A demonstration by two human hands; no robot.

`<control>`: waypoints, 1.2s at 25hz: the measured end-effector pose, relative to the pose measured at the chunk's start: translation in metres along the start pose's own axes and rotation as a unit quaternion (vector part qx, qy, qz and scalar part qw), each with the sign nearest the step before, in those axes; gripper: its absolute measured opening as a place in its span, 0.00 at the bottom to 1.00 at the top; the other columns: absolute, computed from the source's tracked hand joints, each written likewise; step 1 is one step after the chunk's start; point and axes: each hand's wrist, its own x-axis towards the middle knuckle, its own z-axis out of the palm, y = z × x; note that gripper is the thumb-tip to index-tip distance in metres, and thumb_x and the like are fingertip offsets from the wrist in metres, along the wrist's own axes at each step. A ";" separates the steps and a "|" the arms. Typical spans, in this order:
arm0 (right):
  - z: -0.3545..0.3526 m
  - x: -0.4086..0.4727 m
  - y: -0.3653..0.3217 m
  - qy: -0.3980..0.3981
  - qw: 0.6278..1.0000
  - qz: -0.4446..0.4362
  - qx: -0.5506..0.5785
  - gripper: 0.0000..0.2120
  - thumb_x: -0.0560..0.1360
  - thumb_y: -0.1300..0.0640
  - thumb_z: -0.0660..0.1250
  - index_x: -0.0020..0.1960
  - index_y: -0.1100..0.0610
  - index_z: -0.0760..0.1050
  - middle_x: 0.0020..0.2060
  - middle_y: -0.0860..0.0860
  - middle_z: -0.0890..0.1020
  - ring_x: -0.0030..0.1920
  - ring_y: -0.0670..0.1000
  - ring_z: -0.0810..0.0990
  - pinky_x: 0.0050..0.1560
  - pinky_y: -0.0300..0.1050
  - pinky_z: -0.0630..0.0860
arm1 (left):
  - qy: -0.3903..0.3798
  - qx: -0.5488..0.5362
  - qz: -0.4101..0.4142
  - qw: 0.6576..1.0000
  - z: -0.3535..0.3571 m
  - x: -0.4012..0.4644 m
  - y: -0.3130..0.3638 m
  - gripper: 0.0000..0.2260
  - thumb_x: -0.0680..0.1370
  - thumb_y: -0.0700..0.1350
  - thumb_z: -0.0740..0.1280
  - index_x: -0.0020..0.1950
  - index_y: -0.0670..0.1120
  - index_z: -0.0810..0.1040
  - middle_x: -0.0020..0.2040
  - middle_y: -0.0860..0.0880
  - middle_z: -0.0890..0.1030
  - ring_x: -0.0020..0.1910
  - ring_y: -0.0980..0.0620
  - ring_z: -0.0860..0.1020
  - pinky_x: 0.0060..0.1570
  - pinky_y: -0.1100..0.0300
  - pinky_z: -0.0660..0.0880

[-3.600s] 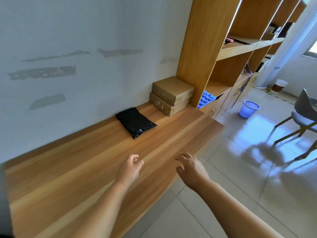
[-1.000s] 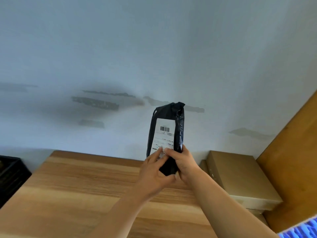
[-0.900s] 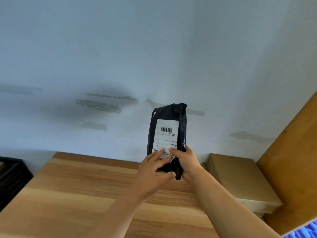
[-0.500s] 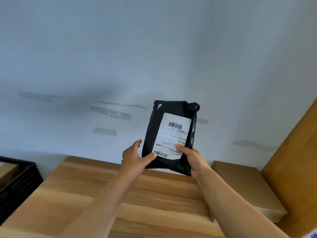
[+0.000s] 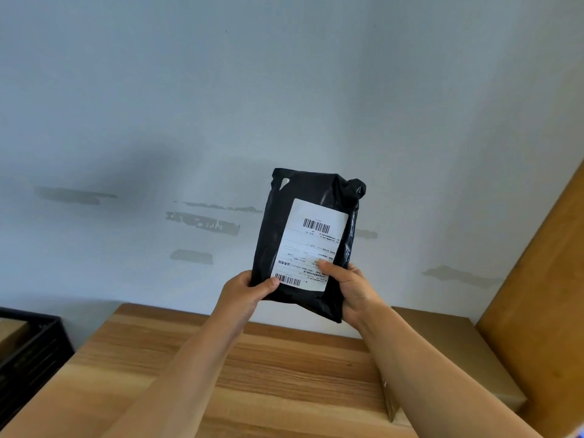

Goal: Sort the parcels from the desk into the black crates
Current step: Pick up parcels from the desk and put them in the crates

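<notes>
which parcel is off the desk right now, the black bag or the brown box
The black plastic mailer bag with the white shipping label: both the left hand and right hand hold it up before the wall. The brown cardboard box lies on the wooden desk.

Parcel (image 5: 278, 235) showing black, w/ white label (image 5: 311, 245) carrying black barcodes & text. Desk (image 5: 252, 368) showing light brown wood grain in stripes. Crate (image 5: 28, 352) looking black. Box (image 5: 458, 349) showing plain tan. Wall (image 5: 284, 90) looking pale blue-grey w/ grey patches.
</notes>
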 end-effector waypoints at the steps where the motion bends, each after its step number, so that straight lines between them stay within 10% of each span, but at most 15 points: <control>1: -0.001 0.002 -0.004 0.011 0.999 -0.029 -0.027 0.20 0.69 0.67 0.72 0.60 0.61 0.76 0.52 0.60 0.84 0.49 0.59 0.84 0.43 0.51 0.82 | 0.017 0.000 0.004 1.000 -0.002 0.002 0.003 0.08 0.72 0.48 0.74 0.50 0.50 0.82 0.44 0.56 0.85 0.45 0.61 0.82 0.41 0.69 0.72; 7: -0.013 0.003 -0.028 0.173 0.890 -0.211 -0.366 0.37 0.72 0.59 0.73 0.75 0.53 0.58 0.70 0.50 0.68 0.68 0.50 0.68 0.62 0.45 0.69 | 0.068 0.081 0.027 0.994 -0.015 0.020 0.020 0.12 0.69 0.43 0.76 0.49 0.48 0.78 0.45 0.53 0.83 0.44 0.55 0.81 0.38 0.62 0.73; 12: 0.003 -0.001 -0.034 0.135 0.636 -0.438 -0.620 0.31 0.72 0.60 0.70 0.73 0.56 0.64 0.71 0.51 0.68 0.74 0.52 0.60 0.74 0.49 0.58 | 0.028 0.254 0.083 0.963 -0.014 0.027 0.035 0.09 0.68 0.44 0.75 0.43 0.53 0.77 0.41 0.53 0.81 0.41 0.53 0.80 0.41 0.54 0.76; 16: 0.018 0.003 -0.043 -0.009 0.515 -0.314 -0.798 0.31 0.74 0.49 0.69 0.74 0.50 0.62 0.71 0.47 0.69 0.76 0.49 0.55 0.76 0.52 0.40 | -0.030 0.348 0.129 0.928 -0.009 0.027 0.049 0.08 0.69 0.46 0.74 0.45 0.53 0.78 0.41 0.54 0.79 0.40 0.54 0.78 0.36 0.59 0.72; 19: 0.022 0.008 -0.043 -0.030 0.479 -0.233 -0.846 0.20 0.73 0.48 0.68 0.65 0.47 0.73 0.55 0.47 0.80 0.64 0.51 0.71 0.74 0.52 0.54 | -0.054 0.387 0.176 0.903 -0.007 0.024 0.061 0.08 0.69 0.46 0.74 0.43 0.55 0.77 0.40 0.55 0.79 0.40 0.52 0.79 0.37 0.59 0.73; 23: 0.016 0.006 -0.040 0.007 0.624 -0.161 -0.765 0.11 0.69 0.50 0.73 0.51 0.49 0.78 0.41 0.47 0.81 0.44 0.51 0.78 0.39 0.41 0.71 | 0.054 0.401 0.253 0.879 -0.006 0.025 0.060 0.24 0.71 0.47 0.73 0.67 0.52 0.73 0.62 0.51 0.78 0.64 0.47 0.72 0.59 0.53 0.69; 27: -0.005 0.001 -0.036 0.036 0.850 -0.093 -0.518 0.09 0.69 0.58 0.76 0.47 0.54 0.79 0.42 0.52 0.85 0.40 0.52 0.84 0.40 0.45 0.81 | 0.140 0.363 0.133 0.912 -0.014 0.023 0.047 0.41 0.72 0.57 0.70 0.77 0.47 0.53 0.76 0.46 0.61 0.74 0.43 0.56 0.69 0.44 0.59; 30: -0.020 -0.005 -0.034 0.021 0.940 -0.049 -0.336 0.11 0.69 0.60 0.76 0.50 0.58 0.80 0.44 0.54 0.86 0.42 0.53 0.86 0.38 0.44 0.81 | 0.124 0.292 0.088 0.944 -0.009 0.017 0.036 0.41 0.72 0.57 0.71 0.77 0.45 0.54 0.75 0.45 0.61 0.73 0.43 0.59 0.69 0.44 0.61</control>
